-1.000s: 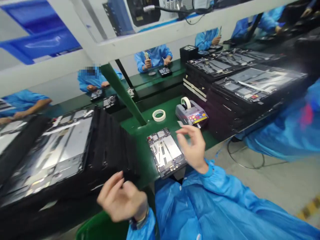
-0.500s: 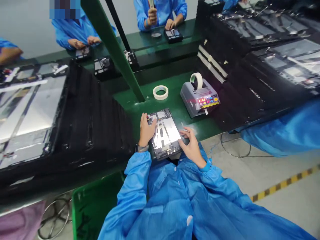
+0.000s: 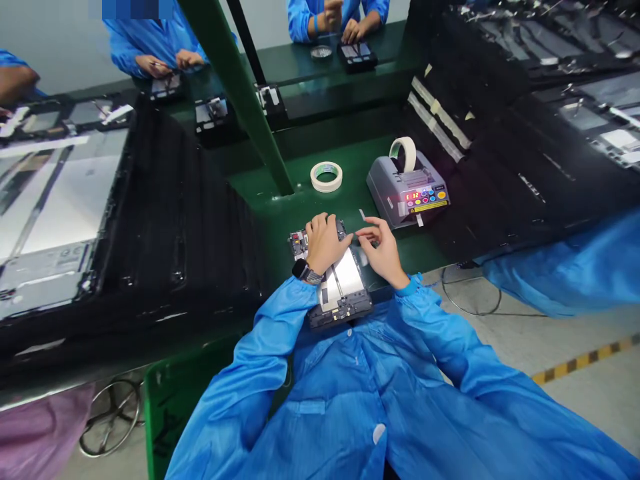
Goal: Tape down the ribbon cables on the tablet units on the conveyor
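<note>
An opened tablet [image 3: 345, 277] with a silvery inner plate and dark ends lies tilted on the green bench in front of me. Across its upper part rests my left hand [image 3: 326, 243], fingers stretched out and the thumb reaching to the right edge. Beside that edge is my right hand [image 3: 383, 252], its fingers drawn together in a pinch. A short pale strip of tape [image 3: 362, 215] sticks out at its index fingertip. Whatever else lies between the two hands' fingertips is too small to make out.
A tape dispenser [image 3: 407, 187] with a lit display stands behind my right hand. A tape roll [image 3: 327, 177] lies near a slanting green post [image 3: 250, 113]. Black stacks topped with tablet parts flank me at left [image 3: 200, 200] and right [image 3: 505, 180]. Co-workers in blue sit opposite.
My left hand has moved from the tablet's left edge onto its upper part. My right hand has moved up from the lower right edge, with a tape strip now at its fingertip.
</note>
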`<state>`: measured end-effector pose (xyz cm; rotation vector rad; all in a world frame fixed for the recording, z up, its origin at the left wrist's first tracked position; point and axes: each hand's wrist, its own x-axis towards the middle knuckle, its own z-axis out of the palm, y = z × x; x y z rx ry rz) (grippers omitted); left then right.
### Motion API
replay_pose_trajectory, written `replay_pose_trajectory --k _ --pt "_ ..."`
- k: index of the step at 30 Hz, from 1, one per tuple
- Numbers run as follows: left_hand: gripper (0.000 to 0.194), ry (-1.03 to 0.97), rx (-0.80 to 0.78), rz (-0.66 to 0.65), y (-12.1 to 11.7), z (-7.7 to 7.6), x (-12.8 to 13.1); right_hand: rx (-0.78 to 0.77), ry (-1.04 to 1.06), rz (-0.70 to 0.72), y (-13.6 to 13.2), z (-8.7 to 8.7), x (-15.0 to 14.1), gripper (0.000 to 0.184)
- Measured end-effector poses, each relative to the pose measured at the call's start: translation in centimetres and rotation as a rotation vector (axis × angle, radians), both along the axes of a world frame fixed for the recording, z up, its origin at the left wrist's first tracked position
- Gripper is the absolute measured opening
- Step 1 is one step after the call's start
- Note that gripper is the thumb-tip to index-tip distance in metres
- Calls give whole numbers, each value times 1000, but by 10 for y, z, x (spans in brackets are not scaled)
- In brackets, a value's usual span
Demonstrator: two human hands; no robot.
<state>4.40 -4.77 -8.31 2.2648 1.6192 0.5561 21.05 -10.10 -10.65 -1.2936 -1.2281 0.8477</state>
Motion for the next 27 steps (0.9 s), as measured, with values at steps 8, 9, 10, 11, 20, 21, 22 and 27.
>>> replay_pose_trajectory --k 8,9,10,11,20,21,22,27 --pt "40 44 -134 -38 22 -2 -28 41 -88 192 64 -14 2 56" --pt "39 36 -143 -39 25 -3 -31 33 -108 218 71 -17 2 59" --pt "38 28 -151 -36 27 -3 -33 24 -126 244 76 -19 2 62" --pt "37 20 -158 -32 29 -2 -34 15 -140 273 81 -20 2 65" --pt "40 -50 -177 -41 21 -3 -31 35 -169 312 82 -40 6 68" --pt "44 -50 -170 -46 22 -6 -31 44 -174 309 84 -45 6 67" --pt "48 -50 -162 -54 23 -9 -31 48 -178 308 87 -48 7 66" --pt "47 -51 -140 -78 27 -17 -29 58 -196 284 94 -55 8 68"
